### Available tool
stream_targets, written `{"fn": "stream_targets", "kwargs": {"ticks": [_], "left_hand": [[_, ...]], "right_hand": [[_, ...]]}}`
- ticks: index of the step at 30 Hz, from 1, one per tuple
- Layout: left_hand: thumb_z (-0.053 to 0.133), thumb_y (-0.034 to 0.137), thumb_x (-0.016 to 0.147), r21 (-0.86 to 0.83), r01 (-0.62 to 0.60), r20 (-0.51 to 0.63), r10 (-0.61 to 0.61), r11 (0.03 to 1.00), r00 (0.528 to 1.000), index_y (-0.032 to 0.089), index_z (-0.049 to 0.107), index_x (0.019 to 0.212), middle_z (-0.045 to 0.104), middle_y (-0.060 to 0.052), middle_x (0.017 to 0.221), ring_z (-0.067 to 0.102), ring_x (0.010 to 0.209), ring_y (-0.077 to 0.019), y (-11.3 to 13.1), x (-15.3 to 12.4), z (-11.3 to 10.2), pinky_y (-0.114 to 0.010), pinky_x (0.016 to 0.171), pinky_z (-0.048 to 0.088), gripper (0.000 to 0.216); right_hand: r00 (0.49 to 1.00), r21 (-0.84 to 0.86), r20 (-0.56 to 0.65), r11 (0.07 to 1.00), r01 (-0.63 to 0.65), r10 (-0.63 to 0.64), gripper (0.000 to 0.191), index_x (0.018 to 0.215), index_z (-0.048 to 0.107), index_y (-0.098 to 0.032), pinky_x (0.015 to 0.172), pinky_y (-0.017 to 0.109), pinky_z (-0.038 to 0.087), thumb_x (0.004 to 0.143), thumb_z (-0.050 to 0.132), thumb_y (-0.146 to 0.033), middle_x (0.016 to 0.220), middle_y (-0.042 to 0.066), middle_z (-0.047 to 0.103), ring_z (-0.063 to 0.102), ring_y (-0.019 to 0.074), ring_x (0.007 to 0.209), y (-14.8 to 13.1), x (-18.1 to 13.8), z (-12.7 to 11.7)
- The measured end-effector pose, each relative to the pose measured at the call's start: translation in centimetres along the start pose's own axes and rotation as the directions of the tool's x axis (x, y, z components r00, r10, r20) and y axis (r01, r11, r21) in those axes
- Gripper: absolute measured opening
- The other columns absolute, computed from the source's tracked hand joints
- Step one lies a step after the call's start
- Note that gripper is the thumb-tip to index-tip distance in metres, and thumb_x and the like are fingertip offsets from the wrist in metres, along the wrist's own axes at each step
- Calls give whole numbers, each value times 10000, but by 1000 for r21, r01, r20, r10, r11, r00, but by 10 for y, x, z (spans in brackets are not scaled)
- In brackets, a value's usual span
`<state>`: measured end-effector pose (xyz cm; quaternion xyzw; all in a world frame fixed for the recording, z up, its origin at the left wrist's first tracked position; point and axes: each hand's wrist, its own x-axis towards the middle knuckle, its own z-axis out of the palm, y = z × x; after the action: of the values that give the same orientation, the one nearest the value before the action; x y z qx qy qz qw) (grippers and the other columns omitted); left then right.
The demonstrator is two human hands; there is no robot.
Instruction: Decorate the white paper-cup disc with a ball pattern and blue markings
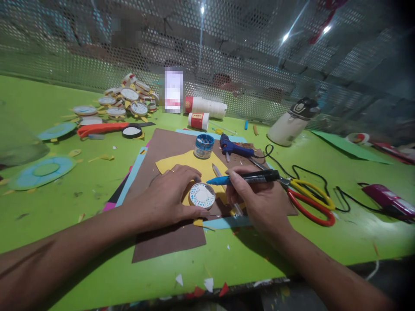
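bright green tabletop (162, 280) filled the lower two thirds of the frame, near edge along the bottom. grey perforated mesh panel (253, 73) stood behind it, spanning the top, greenish along its base at left. three bright light spots (202, 9) streaked at upper center and upper right. dark zone (397, 280) at lower right, too dim to read.

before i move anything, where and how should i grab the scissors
Take the scissors by the red and yellow handle loops, probably best from the near right: the loops point that way, beyond the right hand, while the blades run away, partly behind the marker.
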<state>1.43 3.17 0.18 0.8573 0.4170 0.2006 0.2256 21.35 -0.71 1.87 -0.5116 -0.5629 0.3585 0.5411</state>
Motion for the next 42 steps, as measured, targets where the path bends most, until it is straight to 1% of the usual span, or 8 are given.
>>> {"fn": "stream_targets", "kwargs": {"ticks": [2, 4, 9, 13, 17, 24, 35, 42], "left_hand": [[746, 562, 691, 0, 32, -1, -32, 999, 999, 193, 570, 1174, 621, -152, 1234, 566, 1125, -381, 2, 0, -1, -547, 915, 481, 633], [710, 575, 709, 7, 42, 10, -42, 999, 999, 196, 567, 1205, 622, -155, 1241, 570, 1111, -383, 4, -1, -3, -552, 908, 482, 640], [659, 444, 758, -12, -31, 47, 31, 999, 998, 207, 584, 1256, 584, -130, 1328, 522, 1217, -370, 4, -1, -7, -555, 995, 439, 556], [669, 431, 777, -47, -47, 52, 50, 998, 997, 218, 628, 1209, 583, -117, 1326, 521, 1228, -361, 1, -1, -6, -555, 1000, 444, 484], [736, 450, 739, -39, -30, 20, 31, 999, 999, 198, 632, 1136, 598, -130, 1303, 527, 1222, -363, -1, -1, -2, -544, 1006, 445, 481], [751, 442, 742, 6, -35, 5, 35, 999, 999, 205, 608, 1054, 625, -132, 1244, 557, 1154, -365, 1, 1, 0, -534, 936, 481, 417], [773, 433, 742, 21, -42, -9, 42, 999, 999, 210, 593, 1100, 623, -111, 1251, 552, 1149, -339, -3, 0, 3, -486, 920, 484, 458], [780, 421, 736, 11, -41, -6, 41, 999, 999, 197, 595, 1074, 619, -110, 1245, 545, 1148, -334, -2, 1, 3, -490, 926, 478, 446]], "right_hand": [[1000, -7, 23, 1000, 5, -4, 234, 881, 665, -186, 447, 230, 477, 853, 698, -416, 520, -35, 614, 561, 112, 451, 1, 0, -1], [999, -5, 37, 1000, 9, -9, 214, 889, 672, -189, 468, 238, 489, 859, 691, -400, 534, -31, 619, 572, 118, 471, 1, -1, -2], [995, -32, 97, 999, 37, -33, 164, 886, 684, -191, 493, 241, 507, 855, 673, -351, 569, -19, 628, 590, 127, 512, 1, -2, -6], [991, -9, 134, 1000, 9, -8, 164, 898, 671, -176, 489, 248, 507, 822, 666, -321, 568, -16, 625, 593, 132, 511, 1, -1, -6], [991, 27, 132, 999, -33, 29, 182, 917, 645, -170, 482, 247, 499, 817, 668, -320, 561, -28, 614, 585, 124, 494, 3, -2, -1], [982, 85, 182, 995, -59, 43, 237, 958, 618, -185, 482, 249, 509, 824, 701, -361, 596, -42, 608, 589, 116, 509, 8, -5, 5], [976, 124, 214, 989, -76, 49, 227, 964, 611, -170, 467, 214, 472, 832, 696, -334, 579, -56, 588, 560, 93, 497, 12, -4, 7], [973, 107, 227, 992, -59, 34, 208, 966, 613, -166, 472, 211, 480, 839, 684, -315, 603, -51, 589, 566, 94, 518, 14, -3, 7]]}}
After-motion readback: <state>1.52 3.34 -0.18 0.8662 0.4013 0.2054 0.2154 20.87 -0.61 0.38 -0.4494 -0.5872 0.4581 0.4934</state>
